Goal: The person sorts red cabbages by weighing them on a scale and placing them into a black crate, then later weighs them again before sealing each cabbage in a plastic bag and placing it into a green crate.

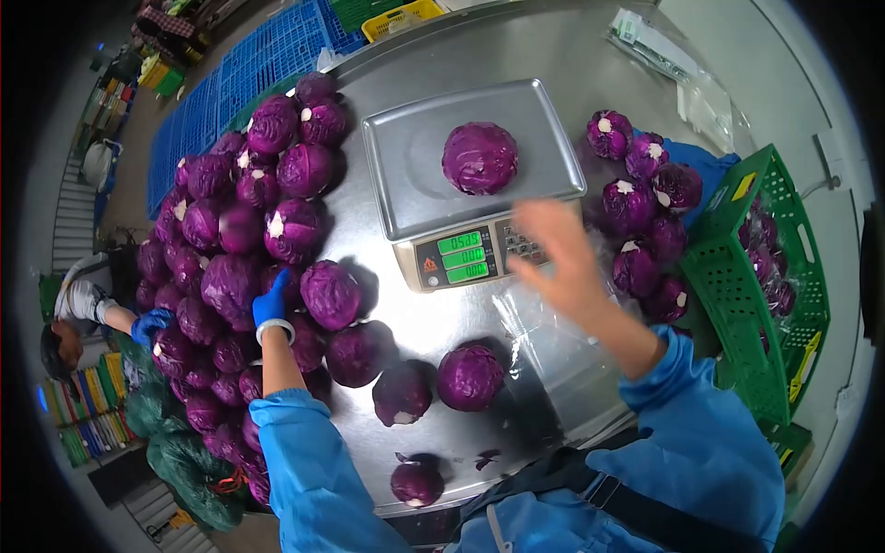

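My left hand (270, 302), in a blue glove with a white band at the wrist, reaches into the heap of red cabbages (230, 286) on the left. It touches the cabbages around it, and its fingers are partly hidden among them. My right hand (558, 253) is bare and blurred, held over the front of the digital scale (406, 198) near its keypad, with thumb and fingers apart and nothing in them. One red cabbage (479, 158) sits on the scale's metal pan. Green digits glow on the display (463, 255).
Several cabbages (627, 205) lie right of the scale, beside a green crate (737, 276) holding wrapped ones. Clear plastic bags (553, 336) lie on the steel table (442, 323). Loose cabbages (470, 376) sit near me. Another person's gloved hand (152, 325) touches the heap's far left.
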`<action>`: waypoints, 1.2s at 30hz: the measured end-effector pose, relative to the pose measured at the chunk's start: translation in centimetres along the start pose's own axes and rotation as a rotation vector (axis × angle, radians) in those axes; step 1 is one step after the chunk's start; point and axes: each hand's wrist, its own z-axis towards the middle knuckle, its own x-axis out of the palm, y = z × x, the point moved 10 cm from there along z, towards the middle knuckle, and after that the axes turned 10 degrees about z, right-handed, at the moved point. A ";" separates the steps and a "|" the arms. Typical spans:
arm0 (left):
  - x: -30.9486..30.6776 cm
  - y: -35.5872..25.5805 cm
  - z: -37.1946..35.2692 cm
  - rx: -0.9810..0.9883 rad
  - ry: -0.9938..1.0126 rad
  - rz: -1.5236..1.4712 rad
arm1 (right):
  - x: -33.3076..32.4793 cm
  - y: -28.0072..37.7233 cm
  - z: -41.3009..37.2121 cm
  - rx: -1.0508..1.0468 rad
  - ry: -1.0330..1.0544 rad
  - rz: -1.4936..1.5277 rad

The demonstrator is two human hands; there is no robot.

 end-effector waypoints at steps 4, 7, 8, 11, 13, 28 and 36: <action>-0.5 1.9 -1.0 -0.003 -0.072 -0.539 | 0.1 -4.6 5.8 0.173 -0.077 -0.051; -3.4 -1.7 -6.4 0.114 -0.038 -0.914 | 3.4 -7.7 7.6 0.268 0.011 -0.085; -4.2 -0.8 -6.1 0.103 -0.183 -0.741 | 4.4 -8.8 7.9 0.300 0.049 -0.081; -6.9 -13.5 -17.1 0.474 -0.138 -0.818 | 3.7 -11.3 8.3 0.350 -0.035 0.237; -6.1 -20.4 -19.9 0.757 -0.111 -0.647 | 3.5 -12.9 5.6 0.564 -0.094 0.720; -18.2 -18.4 -19.2 0.587 -0.796 -1.053 | -7.0 -8.2 -20.2 0.995 -0.220 1.715; 3.2 -36.0 -23.6 0.780 -0.087 -0.407 | -8.7 -8.6 -26.4 1.073 -0.483 1.764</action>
